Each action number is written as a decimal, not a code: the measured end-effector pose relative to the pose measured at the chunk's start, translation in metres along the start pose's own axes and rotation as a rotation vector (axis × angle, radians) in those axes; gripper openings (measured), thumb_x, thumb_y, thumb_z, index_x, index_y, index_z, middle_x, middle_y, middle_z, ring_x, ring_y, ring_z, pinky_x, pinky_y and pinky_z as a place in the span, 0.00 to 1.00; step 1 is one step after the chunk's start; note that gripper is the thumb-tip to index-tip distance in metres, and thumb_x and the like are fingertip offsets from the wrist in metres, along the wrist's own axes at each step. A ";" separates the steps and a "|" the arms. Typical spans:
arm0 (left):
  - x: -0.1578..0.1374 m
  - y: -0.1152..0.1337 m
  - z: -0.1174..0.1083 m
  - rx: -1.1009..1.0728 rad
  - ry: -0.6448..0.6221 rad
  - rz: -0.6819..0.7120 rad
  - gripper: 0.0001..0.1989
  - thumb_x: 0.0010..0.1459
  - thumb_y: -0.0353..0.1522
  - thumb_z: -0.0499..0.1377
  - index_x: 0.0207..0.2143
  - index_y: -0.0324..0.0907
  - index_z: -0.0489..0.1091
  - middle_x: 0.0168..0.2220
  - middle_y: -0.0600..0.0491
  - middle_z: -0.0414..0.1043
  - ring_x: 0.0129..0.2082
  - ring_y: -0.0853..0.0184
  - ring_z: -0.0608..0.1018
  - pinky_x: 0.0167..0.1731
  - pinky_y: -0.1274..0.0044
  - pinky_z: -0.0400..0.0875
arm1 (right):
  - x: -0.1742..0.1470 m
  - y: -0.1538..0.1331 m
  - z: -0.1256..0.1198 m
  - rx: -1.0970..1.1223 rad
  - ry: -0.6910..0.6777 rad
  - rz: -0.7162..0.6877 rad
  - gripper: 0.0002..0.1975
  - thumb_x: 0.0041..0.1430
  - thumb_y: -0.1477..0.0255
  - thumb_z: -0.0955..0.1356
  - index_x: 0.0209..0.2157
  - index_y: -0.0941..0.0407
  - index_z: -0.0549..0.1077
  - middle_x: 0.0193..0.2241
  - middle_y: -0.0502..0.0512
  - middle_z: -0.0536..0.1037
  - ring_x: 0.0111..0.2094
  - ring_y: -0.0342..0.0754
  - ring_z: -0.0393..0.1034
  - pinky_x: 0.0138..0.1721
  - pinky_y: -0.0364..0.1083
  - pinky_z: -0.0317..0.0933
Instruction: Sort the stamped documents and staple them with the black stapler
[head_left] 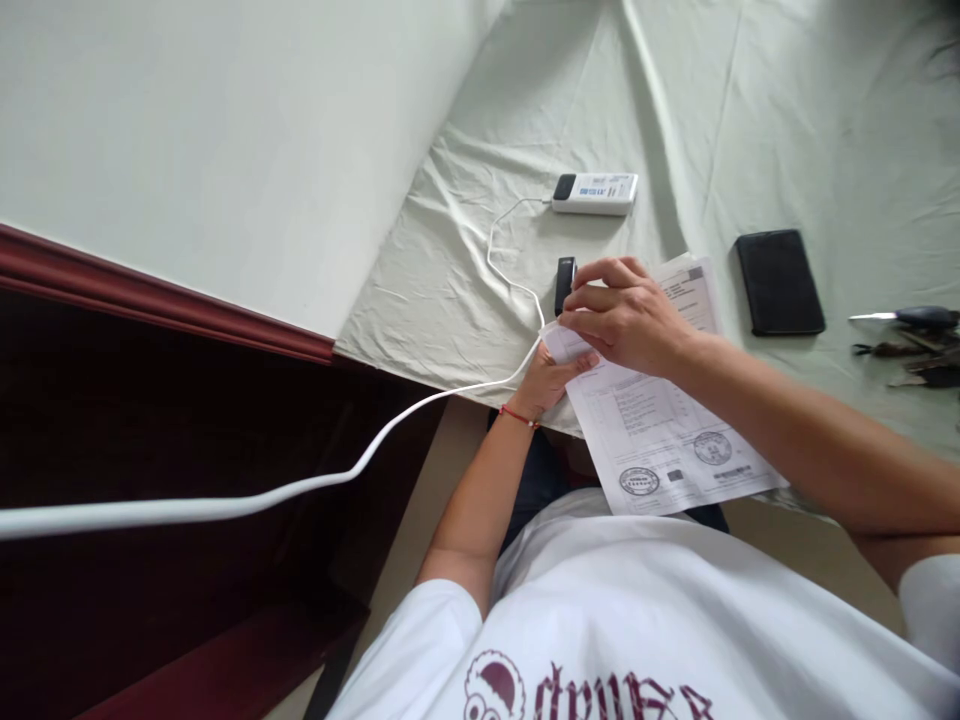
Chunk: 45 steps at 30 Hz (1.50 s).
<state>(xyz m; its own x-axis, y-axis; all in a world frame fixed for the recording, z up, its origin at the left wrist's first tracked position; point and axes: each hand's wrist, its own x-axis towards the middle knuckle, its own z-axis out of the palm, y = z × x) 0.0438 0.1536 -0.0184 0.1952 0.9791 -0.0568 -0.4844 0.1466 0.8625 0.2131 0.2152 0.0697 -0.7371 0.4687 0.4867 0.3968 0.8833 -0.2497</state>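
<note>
the left hand grasps the papers, thumb on top; the right hand bends over their corner, its grip unclear.

The papers look thin, smooth and matt; the cover is dull, creased cloth, and the shirt soft, matt fabric. The power bank and cable look like smooth plastic, the red edging like glossy wood.

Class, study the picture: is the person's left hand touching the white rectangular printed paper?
Touching. The head view shows the left hand with its thumb laid over the white rectangular printed paper near one corner.
</note>
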 end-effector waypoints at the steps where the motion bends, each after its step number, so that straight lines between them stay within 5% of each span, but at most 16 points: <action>1: 0.000 0.000 0.000 0.001 -0.002 0.002 0.24 0.49 0.33 0.81 0.45 0.38 0.78 0.39 0.55 0.83 0.38 0.70 0.82 0.43 0.76 0.76 | 0.000 0.000 0.000 -0.002 -0.005 -0.001 0.16 0.79 0.70 0.63 0.42 0.53 0.81 0.47 0.54 0.84 0.60 0.55 0.66 0.62 0.59 0.57; 15: 0.000 -0.003 -0.001 0.007 0.021 -0.016 0.30 0.44 0.36 0.83 0.47 0.39 0.77 0.39 0.54 0.83 0.39 0.68 0.82 0.45 0.74 0.77 | 0.005 -0.005 0.000 -0.065 -0.081 0.047 0.19 0.80 0.67 0.61 0.40 0.53 0.83 0.43 0.58 0.83 0.60 0.59 0.66 0.60 0.60 0.56; 39: -0.001 0.003 0.003 0.011 0.043 -0.026 0.31 0.41 0.36 0.84 0.45 0.39 0.76 0.40 0.53 0.83 0.40 0.65 0.82 0.46 0.71 0.77 | -0.001 -0.001 0.009 -0.048 0.047 0.010 0.19 0.80 0.67 0.60 0.38 0.51 0.80 0.44 0.53 0.83 0.58 0.56 0.66 0.59 0.58 0.56; 45: -0.004 0.002 0.003 0.006 0.051 -0.006 0.27 0.44 0.34 0.82 0.44 0.40 0.77 0.39 0.52 0.81 0.40 0.63 0.80 0.45 0.69 0.76 | 0.008 -0.008 0.005 -0.066 -0.050 0.034 0.17 0.78 0.70 0.62 0.40 0.50 0.81 0.47 0.55 0.82 0.60 0.58 0.64 0.60 0.59 0.54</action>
<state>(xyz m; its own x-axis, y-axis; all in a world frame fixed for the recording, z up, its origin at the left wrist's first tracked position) 0.0443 0.1500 -0.0150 0.1542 0.9842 -0.0873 -0.4778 0.1516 0.8653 0.2016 0.2124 0.0717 -0.7485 0.5000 0.4356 0.4562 0.8650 -0.2090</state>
